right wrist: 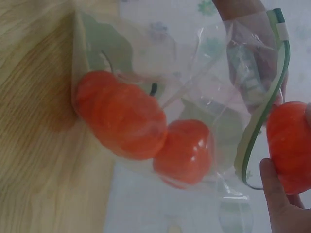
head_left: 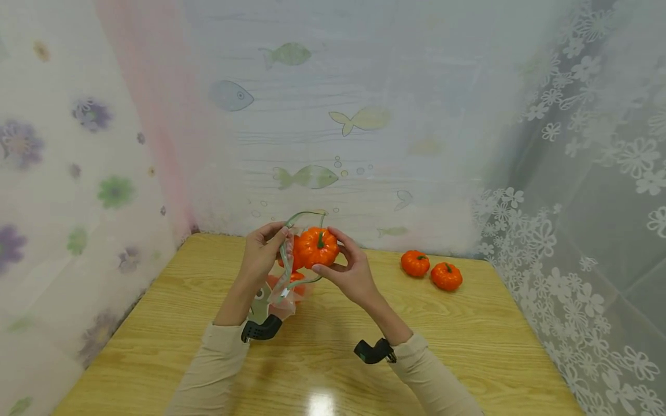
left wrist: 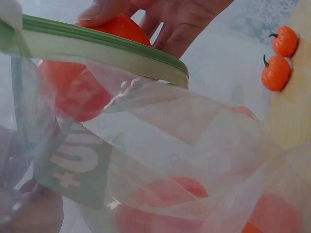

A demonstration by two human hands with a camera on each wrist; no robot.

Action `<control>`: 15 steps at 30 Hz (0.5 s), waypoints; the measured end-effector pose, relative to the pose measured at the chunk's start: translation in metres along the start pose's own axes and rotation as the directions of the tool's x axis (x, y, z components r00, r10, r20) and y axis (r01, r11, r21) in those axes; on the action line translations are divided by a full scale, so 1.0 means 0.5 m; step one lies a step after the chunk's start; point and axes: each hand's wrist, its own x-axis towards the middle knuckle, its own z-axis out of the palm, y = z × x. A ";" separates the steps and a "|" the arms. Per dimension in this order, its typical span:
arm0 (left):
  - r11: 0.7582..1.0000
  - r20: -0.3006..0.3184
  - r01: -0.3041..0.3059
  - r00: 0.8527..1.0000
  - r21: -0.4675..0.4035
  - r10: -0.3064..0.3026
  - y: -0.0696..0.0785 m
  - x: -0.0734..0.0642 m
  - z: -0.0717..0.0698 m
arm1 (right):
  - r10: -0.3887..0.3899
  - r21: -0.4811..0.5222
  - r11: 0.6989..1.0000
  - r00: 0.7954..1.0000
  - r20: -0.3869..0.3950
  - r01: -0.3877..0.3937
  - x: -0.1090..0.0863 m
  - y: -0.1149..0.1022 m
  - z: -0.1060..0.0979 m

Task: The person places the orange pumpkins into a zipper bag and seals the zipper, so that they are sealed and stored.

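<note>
A clear zip bag (right wrist: 189,82) with a green zip edge hangs with its mouth spread apart. My left hand (head_left: 260,254) pinches one side of that edge between thumb and fingers. Small orange toy pumpkins (right wrist: 129,121) lie inside the bag, pressed together so their number is hard to tell. With thumb and fingers, my right hand (head_left: 351,268) grips another shiny orange pumpkin (head_left: 318,247) with a green stem. This pumpkin is at the bag's mouth; in the right wrist view it shows beside the green zip edge (right wrist: 265,114).
Two more orange pumpkins, one (head_left: 415,263) slightly behind the other (head_left: 446,277), sit side by side at the right of the wooden table (head_left: 468,346). Patterned curtains (head_left: 312,115) with fish and flowers enclose the table's back and sides.
</note>
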 end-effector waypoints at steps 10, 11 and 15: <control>0.998 -0.023 0.023 0.999 0.054 -0.022 0.005 0.002 0.000 | -0.051 0.048 0.998 0.998 0.033 0.049 0.012 -0.003 0.010; 0.998 -0.027 0.024 0.999 0.054 -0.022 0.006 0.002 0.000 | -0.044 0.055 0.998 0.998 0.037 0.042 0.013 -0.002 0.010; 0.999 -0.031 0.032 0.999 0.025 -0.031 0.010 0.002 0.002 | -0.012 0.061 0.998 0.999 0.044 0.010 0.014 -0.001 0.009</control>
